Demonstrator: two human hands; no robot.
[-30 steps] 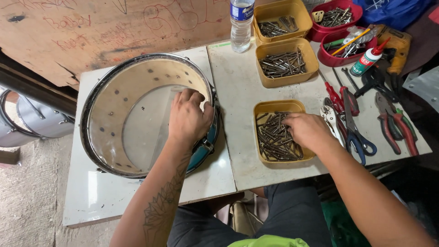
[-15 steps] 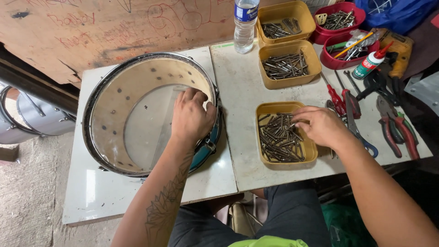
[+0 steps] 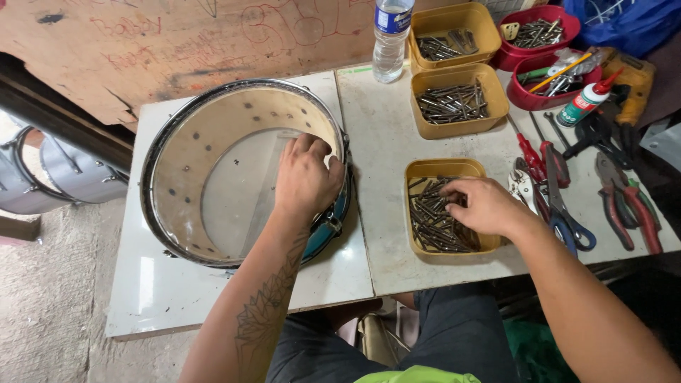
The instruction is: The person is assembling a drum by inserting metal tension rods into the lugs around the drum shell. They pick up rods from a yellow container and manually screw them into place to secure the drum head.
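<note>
Head camera looks steeply down (near, from above) onto the white table (image 3: 355, 276).

water bottle (image 3: 391, 35): upright at table's far edge
red bowls (image 3: 546, 28): hold metal parts
pliers (image 3: 631, 202): lying at right

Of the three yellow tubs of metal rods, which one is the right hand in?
The nearest yellow tub, alone at the table's front edge; the right hand reaches into it. The other two sit farther back, untouched.

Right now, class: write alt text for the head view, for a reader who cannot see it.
A left hand grips the rim of a drum shell on a white table, while the right hand reaches into a yellow tray of metal rods; pliers lie alongside.
</note>
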